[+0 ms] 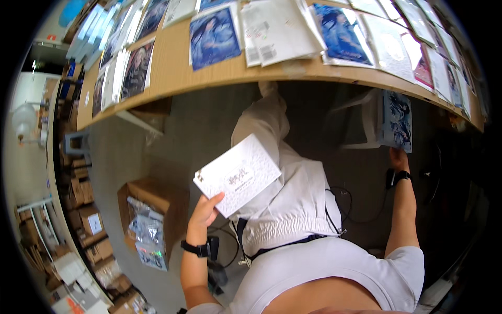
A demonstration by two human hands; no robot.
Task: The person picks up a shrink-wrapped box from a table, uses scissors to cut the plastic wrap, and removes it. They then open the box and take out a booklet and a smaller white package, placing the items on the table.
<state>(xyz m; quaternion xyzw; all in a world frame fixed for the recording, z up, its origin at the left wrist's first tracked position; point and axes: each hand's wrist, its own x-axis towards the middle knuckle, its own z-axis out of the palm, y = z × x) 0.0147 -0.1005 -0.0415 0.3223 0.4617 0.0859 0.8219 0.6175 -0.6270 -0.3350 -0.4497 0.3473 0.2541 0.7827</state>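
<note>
My left hand (206,208) grips a stack of white patterned cards or thin booklets (239,176) by its lower left edge, with the thumb on top; the stack lies over my lap. Out to the right, my right hand (399,158) holds the lower end of a blue illustrated sheet or packet (397,121), below the table's front edge. On the wooden table (172,74) ahead lie blue illustrated prints (215,37), white envelopes or card backs (276,33) and a dark illustrated print (138,70). Each wrist wears a black strap with a small device.
A cardboard box (176,212) with plastic-wrapped packets (148,225) stands on the floor at the left. A white chair or stool frame (368,125) is under the table at the right. Cables (353,219) lie on the floor. Shelves with cartons (84,192) line the far left.
</note>
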